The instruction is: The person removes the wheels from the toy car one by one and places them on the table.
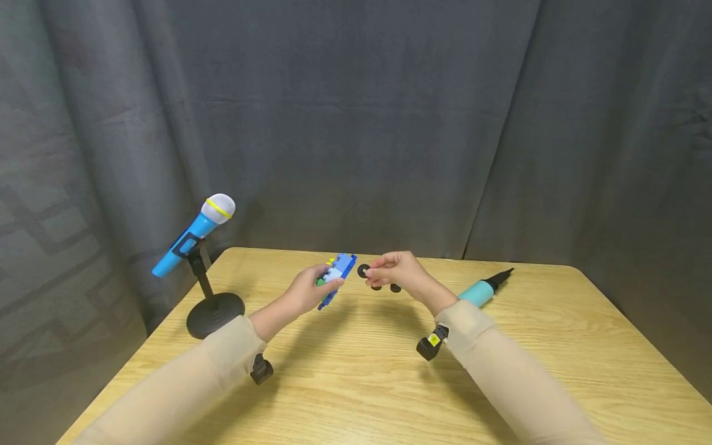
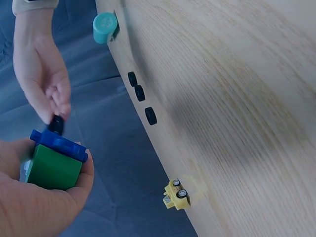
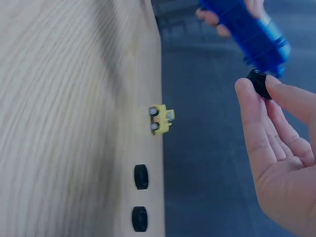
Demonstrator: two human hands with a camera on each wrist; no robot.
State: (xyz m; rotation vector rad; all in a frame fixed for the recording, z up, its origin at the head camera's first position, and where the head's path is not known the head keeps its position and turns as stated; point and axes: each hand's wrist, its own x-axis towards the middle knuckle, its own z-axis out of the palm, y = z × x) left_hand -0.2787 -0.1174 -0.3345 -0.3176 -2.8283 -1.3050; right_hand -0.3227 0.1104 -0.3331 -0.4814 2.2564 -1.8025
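Observation:
My left hand [image 1: 305, 290] grips a toy vehicle body [image 1: 340, 267] with a blue underside above the table. In the left wrist view its green block [image 2: 54, 168] shows between thumb and fingers. Opposite it, my right hand [image 1: 403, 272] pinches a small black toy wheel [image 3: 258, 84] between thumb and fingertip. The wheel is close to the blue underside [image 3: 247, 32]; whether they touch I cannot tell. Loose black wheels [image 2: 139, 93] stand on the table below the right hand.
A small yellow toy car [image 3: 159, 119] is on the wooden table [image 1: 345, 383]. At the left, a blue microphone [image 1: 194, 232] sits in a black stand [image 1: 216, 314]. A teal cylinder with a black pointed nozzle [image 1: 478, 293] lies behind the right forearm. Grey curtains [image 1: 356, 123] hang behind.

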